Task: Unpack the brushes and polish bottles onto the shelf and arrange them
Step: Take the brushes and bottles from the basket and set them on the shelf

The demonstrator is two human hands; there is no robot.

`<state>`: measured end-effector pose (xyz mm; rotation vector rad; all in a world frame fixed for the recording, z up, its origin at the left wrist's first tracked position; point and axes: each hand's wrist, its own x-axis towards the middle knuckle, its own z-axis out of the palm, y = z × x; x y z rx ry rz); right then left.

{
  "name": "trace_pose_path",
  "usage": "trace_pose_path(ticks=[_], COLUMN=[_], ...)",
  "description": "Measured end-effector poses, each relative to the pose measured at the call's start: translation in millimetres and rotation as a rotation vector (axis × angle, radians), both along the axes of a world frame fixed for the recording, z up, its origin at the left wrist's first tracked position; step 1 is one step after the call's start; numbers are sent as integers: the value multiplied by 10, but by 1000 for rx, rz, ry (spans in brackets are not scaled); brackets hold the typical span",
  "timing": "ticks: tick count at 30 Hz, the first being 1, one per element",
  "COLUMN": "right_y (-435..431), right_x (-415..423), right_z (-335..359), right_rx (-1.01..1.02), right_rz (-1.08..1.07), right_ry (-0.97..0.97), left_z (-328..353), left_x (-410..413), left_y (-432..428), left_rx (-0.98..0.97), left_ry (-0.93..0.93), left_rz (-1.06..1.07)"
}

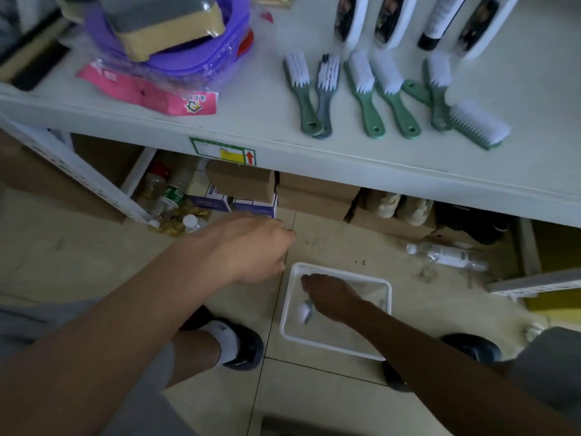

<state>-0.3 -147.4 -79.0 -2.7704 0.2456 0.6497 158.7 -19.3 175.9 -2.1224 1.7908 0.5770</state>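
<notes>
Several green-handled brushes (366,99) with white bristles lie in a row on the white shelf (283,146); one more (478,125) lies askew at the right end. Behind them stand white polish bottles (391,20). On the floor sits a white tray (338,311). My right hand (330,297) reaches down into it, fingers round a small brush (306,313) with white bristles. My left hand (251,247) hovers above the floor left of the tray, fingers loosely curled, holding nothing.
Purple plastic tubs (176,55) with wrapped sponges and a pink packet occupy the shelf's left part. Under the shelf are cardboard boxes (314,196), shoes and plastic bottles. A bottle (446,254) lies on the tiled floor to the right. My feet stand either side of the tray.
</notes>
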Motion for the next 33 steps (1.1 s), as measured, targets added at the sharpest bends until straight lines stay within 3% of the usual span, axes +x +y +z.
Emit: trace_pose_path(ticks=[5, 11, 16, 22, 28, 31, 33], right_y=[-162, -425, -792, -1550, -2010, -2083, -2072], right_x=[126, 53, -139, -426, -628, -608, -576], right_z=[954, 2262, 3066, 3371, 3312, 3228, 3212], right_rx=[105, 251, 318, 708, 1071, 1139, 1068], right_rz=[-35, -226, -515, -931, -1222, -1306, -1292], right_ry=[-181, -415, -581, -862, -1023, -1024, -987], left_z=[167, 475, 681, 601, 476, 436, 414], left_x=[58, 30, 25, 85, 112, 129, 119], left_y=[-7, -79, -72, -14, -35, -66, -89], left_rx=[-30, -659, -947, -959, -844, -792, -782], left_ry=[-9, -11, 22, 8, -21, -32, -33], left_rz=[34, 88, 161, 164, 135, 97, 66])
